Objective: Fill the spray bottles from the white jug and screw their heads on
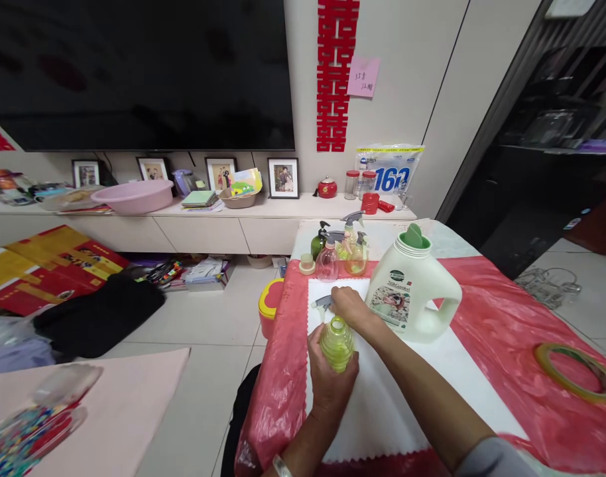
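Observation:
My left hand is wrapped round a yellow-green ribbed spray bottle, whose mouth is uncovered and tilted up toward me. Just behind that mouth, my right hand grips a grey trigger spray head, which is apart from the bottle; its lower tube is mostly hidden. Right of my hands stands a large cream jug with a handle, a printed label and a green piece in its open neck. A white cloth lies beneath my hands.
Behind my hands stand a pink spray bottle, a dark green pump bottle, other spray bottles and a cream cap. A roll of tape lies on the red plastic sheet. A white cabinet runs along the wall.

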Available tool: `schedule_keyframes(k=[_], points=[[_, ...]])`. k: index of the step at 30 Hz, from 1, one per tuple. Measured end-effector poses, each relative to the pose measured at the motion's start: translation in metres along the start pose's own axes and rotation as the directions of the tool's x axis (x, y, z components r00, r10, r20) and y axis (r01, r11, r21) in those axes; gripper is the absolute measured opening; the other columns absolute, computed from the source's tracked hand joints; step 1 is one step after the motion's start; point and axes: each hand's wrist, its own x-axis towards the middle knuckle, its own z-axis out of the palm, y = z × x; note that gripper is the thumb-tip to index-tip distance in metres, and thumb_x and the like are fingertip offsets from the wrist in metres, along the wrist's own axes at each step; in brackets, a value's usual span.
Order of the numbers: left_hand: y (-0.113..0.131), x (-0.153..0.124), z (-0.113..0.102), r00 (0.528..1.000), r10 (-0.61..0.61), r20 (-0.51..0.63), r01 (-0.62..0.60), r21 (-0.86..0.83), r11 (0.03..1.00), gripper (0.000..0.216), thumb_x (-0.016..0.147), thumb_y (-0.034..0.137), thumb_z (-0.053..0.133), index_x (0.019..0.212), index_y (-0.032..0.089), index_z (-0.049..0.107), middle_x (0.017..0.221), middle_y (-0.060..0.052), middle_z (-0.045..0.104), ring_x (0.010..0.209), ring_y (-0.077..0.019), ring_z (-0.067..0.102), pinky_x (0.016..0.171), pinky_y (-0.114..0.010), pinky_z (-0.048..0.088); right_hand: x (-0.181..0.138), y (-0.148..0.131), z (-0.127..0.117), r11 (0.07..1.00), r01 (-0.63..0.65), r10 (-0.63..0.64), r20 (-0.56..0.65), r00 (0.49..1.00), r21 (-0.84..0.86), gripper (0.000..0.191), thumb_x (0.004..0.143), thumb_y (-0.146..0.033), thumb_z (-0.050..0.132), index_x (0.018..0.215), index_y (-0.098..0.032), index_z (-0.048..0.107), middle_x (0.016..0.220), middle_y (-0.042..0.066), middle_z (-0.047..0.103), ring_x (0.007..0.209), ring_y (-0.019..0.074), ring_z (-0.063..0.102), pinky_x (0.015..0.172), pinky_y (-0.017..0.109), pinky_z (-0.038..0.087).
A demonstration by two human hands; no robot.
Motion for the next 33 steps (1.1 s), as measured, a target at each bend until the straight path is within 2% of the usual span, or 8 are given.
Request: schedule_keyframes(k=[7,10,13,15,18,20,26,33], points=[[0.003,0.001,0.001,0.997,0.082,0.016,-0.083,0.07,0.994,0.073,0.066,0.028,0.076,0.132,0.018,0.047,0.126,-0.015,0.058,0.12,-0.034,0.06,0.107,-0.055,0.048,-0.007,-0.002,-0.014,0.995,-0.033,0.038,-0.049,0.998,0.097,0.035,0.096,-0.037,0.066,0.123,-0.015,0.062,0.121,0.01,0.065,0.106,0.0222,0.065,0.091,0.043,0.057],[0.006,0.001,0.002,0.992,0.119,0.038,-0.122,0.096,0.988,0.074,0.065,0.024,0.075,0.133,0.018,0.045,0.125,-0.014,0.057,0.119,-0.0337,0.059,0.106,-0.055,0.049,-0.022,0.002,-0.04,0.975,0.035,0.014,-0.215,0.977,0.221,0.03,0.09,-0.026,0.07,0.116,-0.012,0.065,0.108,0.013,0.069,0.1,0.0241,0.067,0.091,0.043,0.056],[0.008,0.0,0.003,0.989,0.145,0.042,-0.149,0.113,0.982,0.075,0.065,0.02,0.074,0.133,0.019,0.044,0.125,-0.014,0.057,0.119,-0.033,0.059,0.105,-0.055,0.049,-0.044,0.006,-0.07,0.914,0.16,0.022,-0.438,0.899,0.374,0.04,0.092,-0.029,0.065,0.128,-0.015,0.058,0.118,0.013,0.068,0.106,0.0225,0.066,0.096,0.042,0.055],[0.009,0.0,0.003,0.985,0.167,0.044,-0.171,0.118,0.978,0.074,0.066,0.02,0.074,0.133,0.019,0.044,0.125,-0.014,0.057,0.118,-0.033,0.059,0.106,-0.055,0.049,-0.062,0.006,-0.085,0.697,0.381,0.081,-0.594,0.8,0.608,0.04,0.088,-0.034,0.069,0.122,-0.017,0.059,0.115,0.01,0.069,0.105,0.021,0.067,0.094,0.042,0.057],[0.008,0.001,0.003,0.979,0.195,0.056,-0.2,0.125,0.972,0.075,0.065,0.02,0.076,0.133,0.019,0.044,0.124,-0.014,0.057,0.118,-0.033,0.059,0.106,-0.055,0.049,-0.089,0.0,-0.097,0.198,0.628,0.227,-0.658,0.718,0.753,0.035,0.075,-0.036,0.082,0.101,-0.021,0.065,0.098,0.002,0.07,0.095,0.0182,0.069,0.093,0.043,0.059],[0.008,0.002,0.003,0.976,0.21,0.059,-0.216,0.133,0.967,0.076,0.065,0.02,0.076,0.133,0.019,0.044,0.125,-0.014,0.057,0.119,-0.0332,0.059,0.105,-0.055,0.05,-0.102,-0.005,-0.1,0.084,0.66,0.263,-0.655,0.708,0.747,0.034,0.07,-0.035,0.087,0.092,-0.022,0.065,0.092,-0.002,0.068,0.091,0.0162,0.068,0.094,0.042,0.06],[0.008,0.002,0.003,0.972,0.224,0.075,-0.233,0.156,0.96,0.079,0.065,0.021,0.077,0.135,0.019,0.041,0.125,-0.014,0.057,0.119,-0.0339,0.059,0.105,-0.056,0.051,-0.105,-0.01,-0.091,0.057,0.675,0.286,-0.659,0.695,0.736,0.036,0.068,-0.035,0.089,0.09,-0.023,0.064,0.091,-0.002,0.067,0.094,0.0172,0.068,0.095,0.044,0.06],[0.007,0.002,0.004,0.974,0.219,0.063,-0.226,0.146,0.963,0.078,0.064,0.022,0.076,0.135,0.02,0.042,0.125,-0.014,0.057,0.119,-0.0338,0.059,0.105,-0.057,0.05,-0.103,-0.002,-0.052,0.12,0.511,0.178,-0.525,0.832,0.851,0.043,0.066,-0.033,0.09,0.102,-0.024,0.069,0.097,0.001,0.074,0.089,0.02,0.072,0.086,0.041,0.064]])
